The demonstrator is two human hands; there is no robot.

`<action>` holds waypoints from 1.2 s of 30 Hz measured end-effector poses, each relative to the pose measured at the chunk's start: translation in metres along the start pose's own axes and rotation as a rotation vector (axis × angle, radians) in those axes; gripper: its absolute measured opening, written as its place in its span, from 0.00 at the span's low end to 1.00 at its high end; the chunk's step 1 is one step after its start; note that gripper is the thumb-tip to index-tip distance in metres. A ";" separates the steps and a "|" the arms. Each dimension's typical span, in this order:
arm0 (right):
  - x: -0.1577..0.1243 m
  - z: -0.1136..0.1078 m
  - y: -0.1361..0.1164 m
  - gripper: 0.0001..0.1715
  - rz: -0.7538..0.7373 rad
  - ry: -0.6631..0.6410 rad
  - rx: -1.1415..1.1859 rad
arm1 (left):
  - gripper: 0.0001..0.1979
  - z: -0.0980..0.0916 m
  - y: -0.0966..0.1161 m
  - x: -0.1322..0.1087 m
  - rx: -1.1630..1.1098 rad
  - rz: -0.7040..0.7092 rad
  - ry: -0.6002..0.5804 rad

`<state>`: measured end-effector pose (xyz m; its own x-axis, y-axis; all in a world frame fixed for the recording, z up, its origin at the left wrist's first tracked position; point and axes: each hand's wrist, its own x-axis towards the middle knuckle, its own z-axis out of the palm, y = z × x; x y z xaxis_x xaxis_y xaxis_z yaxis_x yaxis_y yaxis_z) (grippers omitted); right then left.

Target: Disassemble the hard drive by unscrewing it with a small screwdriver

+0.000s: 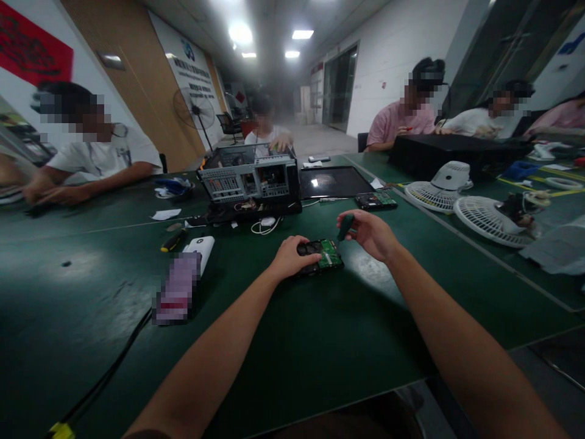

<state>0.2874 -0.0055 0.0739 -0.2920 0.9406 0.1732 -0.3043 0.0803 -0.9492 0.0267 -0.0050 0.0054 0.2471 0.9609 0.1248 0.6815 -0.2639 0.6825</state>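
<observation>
Our left grip [291, 256] curls around the drive [328, 253], on the tabletop [320, 335] at our twelve o'clock. Our right grip [372, 233] is closed about the screwdriver [346, 227], at the drive's one o'clock.

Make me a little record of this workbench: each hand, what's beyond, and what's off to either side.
Left hand: on a hard drive with a green circuit board
Right hand: holding a green-handled tool
Tool tip: contact unclear
Beyond: opened computer case, second drive
Left side: yellow-and-black screwdriver
Right side: white fan parts
</observation>
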 end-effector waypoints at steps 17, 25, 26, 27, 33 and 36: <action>-0.001 -0.001 -0.001 0.13 0.010 -0.004 -0.015 | 0.32 0.001 0.000 -0.001 0.008 0.016 0.018; -0.002 -0.001 -0.003 0.09 0.030 0.004 -0.031 | 0.33 0.002 -0.003 0.001 -0.001 0.026 0.019; -0.002 -0.001 -0.003 0.10 0.025 0.009 -0.033 | 0.33 0.002 -0.002 0.000 0.000 0.023 0.018; -0.002 -0.002 -0.003 0.10 0.019 0.014 -0.034 | 0.33 0.002 -0.002 0.000 0.001 0.018 0.015; -0.001 -0.004 -0.001 0.09 -0.008 0.008 -0.025 | 0.33 0.001 0.000 -0.001 -0.001 0.008 0.002; -0.001 -0.003 -0.003 0.11 0.004 -0.021 0.000 | 0.32 0.001 -0.001 0.000 0.006 0.001 0.008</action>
<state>0.2908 -0.0059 0.0756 -0.3117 0.9339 0.1749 -0.3028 0.0768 -0.9500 0.0272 -0.0048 0.0040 0.2426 0.9612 0.1310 0.6853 -0.2654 0.6782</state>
